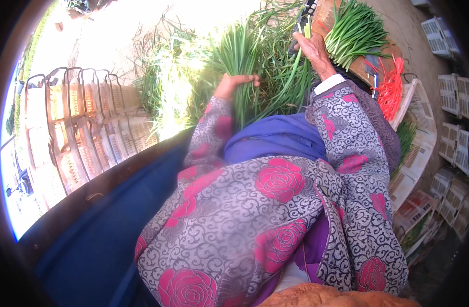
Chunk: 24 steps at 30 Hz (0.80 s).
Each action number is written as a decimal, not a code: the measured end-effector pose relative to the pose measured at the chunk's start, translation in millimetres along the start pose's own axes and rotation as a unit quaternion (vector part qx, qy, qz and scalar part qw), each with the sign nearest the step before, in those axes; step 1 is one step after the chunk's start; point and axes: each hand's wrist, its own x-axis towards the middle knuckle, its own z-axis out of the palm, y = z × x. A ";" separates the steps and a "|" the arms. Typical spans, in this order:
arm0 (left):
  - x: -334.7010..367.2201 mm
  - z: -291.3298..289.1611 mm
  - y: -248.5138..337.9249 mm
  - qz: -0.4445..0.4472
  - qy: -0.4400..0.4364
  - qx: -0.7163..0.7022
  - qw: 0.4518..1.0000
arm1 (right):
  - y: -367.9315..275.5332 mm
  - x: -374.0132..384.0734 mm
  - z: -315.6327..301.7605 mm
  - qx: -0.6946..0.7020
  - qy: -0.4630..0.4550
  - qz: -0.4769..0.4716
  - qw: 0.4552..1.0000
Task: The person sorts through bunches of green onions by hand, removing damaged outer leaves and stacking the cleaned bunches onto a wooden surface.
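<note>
From here I see my left hand (232, 85) wrapped round a bunch (238, 53) above the heap (278, 84); my right hand's (315, 51) grip pinches some stalks (307, 29) beside the tabletop's (324, 10) left edge. Red ties (391, 89) hang off its near right corner.

Site: produce-bundling workplace, apparently a sunlit yard or open shed. Evidence: loose chive-like greens (165, 77) heaped on the ground; trimmed bunch (354, 33) on a wooden board (325, 11); red strips (392, 94) hanging beside it; plastic crates stacked left (86, 128), more plastic crates along the right (455, 94).
</note>
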 end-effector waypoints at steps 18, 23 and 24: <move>-8.1 1.9 2.3 0.025 0.041 0.029 0.998 | -22.2 -9.2 27.8 -0.116 -0.215 0.035 0.969; -11.2 0.8 18.1 0.040 0.023 0.021 0.999 | 11.7 23.6 -15.2 -0.246 0.007 0.055 0.968; -11.4 -0.4 19.8 0.038 0.011 0.008 0.999 | 29.2 33.5 -19.3 -0.291 0.028 0.064 0.954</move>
